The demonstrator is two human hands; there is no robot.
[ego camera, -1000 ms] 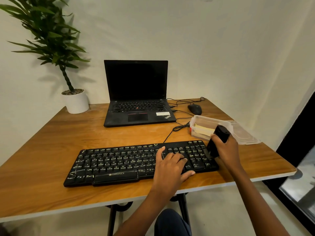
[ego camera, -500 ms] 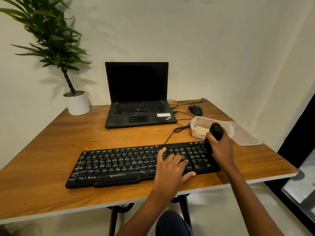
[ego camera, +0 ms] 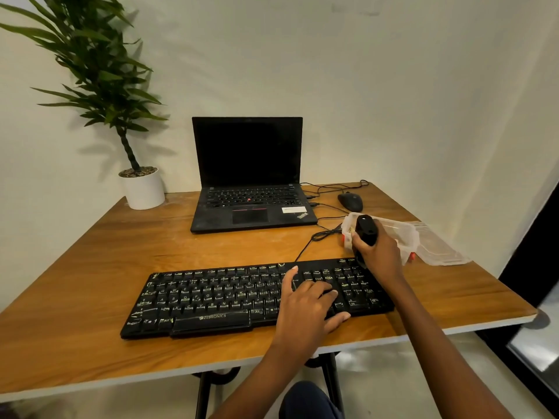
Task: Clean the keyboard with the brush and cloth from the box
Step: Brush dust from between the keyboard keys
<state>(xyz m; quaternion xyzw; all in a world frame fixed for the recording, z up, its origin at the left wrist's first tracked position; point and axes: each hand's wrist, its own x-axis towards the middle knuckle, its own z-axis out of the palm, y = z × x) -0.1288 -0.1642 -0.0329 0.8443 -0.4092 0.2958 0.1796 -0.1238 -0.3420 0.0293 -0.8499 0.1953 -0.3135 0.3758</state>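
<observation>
Pressing down on the right half of the long black plastic keyboard [ego camera: 257, 297], the person's left hand [ego camera: 308, 309] lies flat with the fingers spread and holds nothing; it seems only to keep the board from sliding on the brown wooden table [ego camera: 90, 282]. A little farther, the right hand [ego camera: 378, 252] is closed in a fist around the black plastic handle of the brush [ego camera: 366, 231], which stands nearly upright. Compared with one second ago, this hand has moved from the near right side of the keys to the far right corner, so the lower end of the brush now meets the top row; the bristles I cannot see clearly. I judge that brushing is going on at the right end and most of the keys to the left wait for it. Just behind the right hand stands the clear plastic box [ego camera: 405, 234] with red clips, open; something pale lies inside, perhaps the cloth, but the hand covers most of it. Its transparent lid [ego camera: 438, 249] lies beside it. Behind are a black computer mouse [ego camera: 350, 201], an open black laptop [ego camera: 251, 176], and a green plant in a white pot [ego camera: 142, 189].
</observation>
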